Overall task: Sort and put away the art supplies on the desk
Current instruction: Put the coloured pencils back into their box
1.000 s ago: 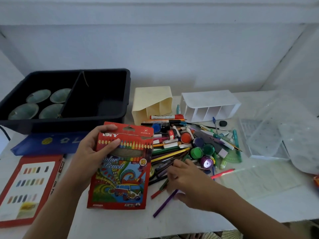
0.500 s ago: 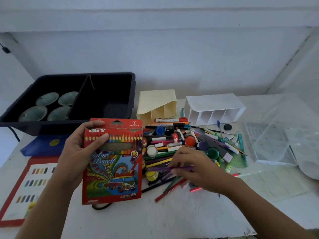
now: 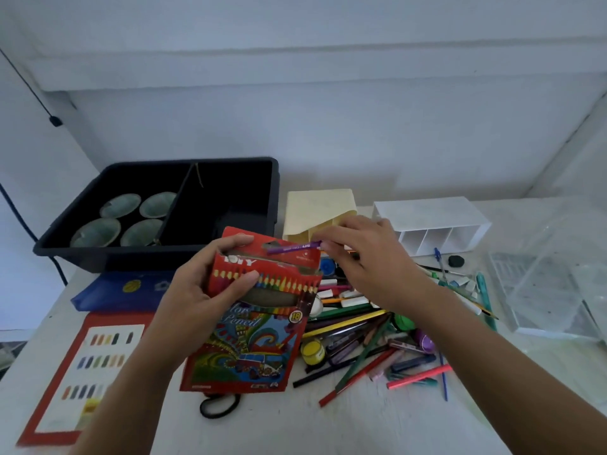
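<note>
My left hand [image 3: 200,290] grips the top of a red colour-pencil box [image 3: 259,326], holding it upright over the desk. My right hand [image 3: 364,257] pinches a purple pencil [image 3: 294,248] by its right end; the pencil lies level across the box's open top flap. To the right of the box lies a heap of loose pencils, markers and small paint pots [image 3: 371,336] on the white desk [image 3: 328,428].
A black divided tray [image 3: 243,178] with several round dishes stands back left. A cream holder [image 3: 318,208] and a white compartment organiser [image 3: 430,221] lie on their sides behind the heap. Clear plastic boxes [image 3: 551,290] sit right; a blue pouch [image 3: 128,289] and red pastel box [image 3: 75,379] left.
My right hand lifted a purple pencil out of the heap and carried it up to the top of the box. My left hand kept hold of the box, raising it slightly.
</note>
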